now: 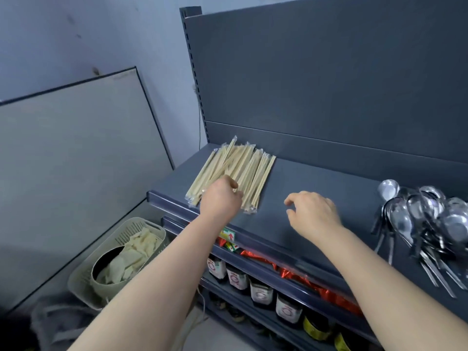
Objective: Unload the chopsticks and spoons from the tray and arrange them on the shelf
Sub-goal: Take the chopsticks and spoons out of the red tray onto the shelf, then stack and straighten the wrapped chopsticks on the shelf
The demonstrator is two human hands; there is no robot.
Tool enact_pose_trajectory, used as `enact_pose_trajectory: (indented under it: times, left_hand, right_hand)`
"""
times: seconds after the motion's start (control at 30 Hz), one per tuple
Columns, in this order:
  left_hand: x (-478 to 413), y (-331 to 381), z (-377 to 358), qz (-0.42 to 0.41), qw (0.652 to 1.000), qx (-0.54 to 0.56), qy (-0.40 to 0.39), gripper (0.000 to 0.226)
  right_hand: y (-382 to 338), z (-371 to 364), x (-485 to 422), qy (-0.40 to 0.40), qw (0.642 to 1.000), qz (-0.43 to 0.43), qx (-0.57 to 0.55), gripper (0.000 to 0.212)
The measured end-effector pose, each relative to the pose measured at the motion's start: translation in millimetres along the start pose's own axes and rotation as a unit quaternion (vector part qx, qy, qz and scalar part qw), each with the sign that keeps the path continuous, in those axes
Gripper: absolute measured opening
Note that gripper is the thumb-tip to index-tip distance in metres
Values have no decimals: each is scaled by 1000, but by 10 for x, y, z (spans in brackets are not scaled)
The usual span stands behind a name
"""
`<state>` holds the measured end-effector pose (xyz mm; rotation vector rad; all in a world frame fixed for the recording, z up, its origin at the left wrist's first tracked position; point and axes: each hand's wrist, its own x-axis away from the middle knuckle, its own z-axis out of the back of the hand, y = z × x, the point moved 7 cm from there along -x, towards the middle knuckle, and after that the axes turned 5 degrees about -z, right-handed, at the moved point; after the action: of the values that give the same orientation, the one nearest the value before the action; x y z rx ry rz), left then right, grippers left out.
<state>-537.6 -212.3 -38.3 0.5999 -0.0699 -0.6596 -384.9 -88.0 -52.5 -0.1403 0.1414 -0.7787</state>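
The pile of pale wooden chopsticks in clear plastic sleeves [235, 171] lies on the dark grey metal shelf [316, 188]. Its near end is under the left hand [220, 198], whose fingers curl down onto it — whether they pinch any, I cannot tell. The right hand [314, 214] hovers beside it, fingers loosely curled, apart, holding nothing — well right of them lies a heap of shiny steel spoons [425, 219].

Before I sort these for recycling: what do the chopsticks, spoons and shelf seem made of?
Chopsticks: pale wood or bamboo, matte, wrapped in clear plastic with crinkled sealed ends. Spoons: metal, likely stainless steel, polished, with mirror-like glints. Shelf: probably painted sheet metal, matte blue-grey, judging by its thin folded front edge.
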Motion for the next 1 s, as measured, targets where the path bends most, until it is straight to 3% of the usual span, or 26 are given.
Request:
enact_pose_trajectory:
  times: [0.27,0.47,0.57,0.67,0.77,1.0]
  left_hand:
    - [-701,62,-240,-64,995,-59,-43,21]
    - [-1199,-199,77,-101,990,-81,60,24]
    - [-1397,-531,-20,-78,990,-118,-22,51]
    - [-1478,-790,-207,-54,989,-53,-127,78]
    - [-1469,-872,-401,-77,978,-28,-191,83]
    - [-1505,-881,-494,-127,978,-9,-166,79]
  right_hand:
    - [-152,-222,-679,0,995,-46,-88,32]
    - [-591,-485,-1163,-62,980,-19,-187,55]
    - [-735,-674,-1253,-111,974,-29,-197,69]
    - [-799,-791,-1247,-130,974,-31,-182,72]
    - [-803,-817,-1228,-126,977,-39,-167,69]
    - [-820,-807,-1247,-127,961,-114,-217,56]
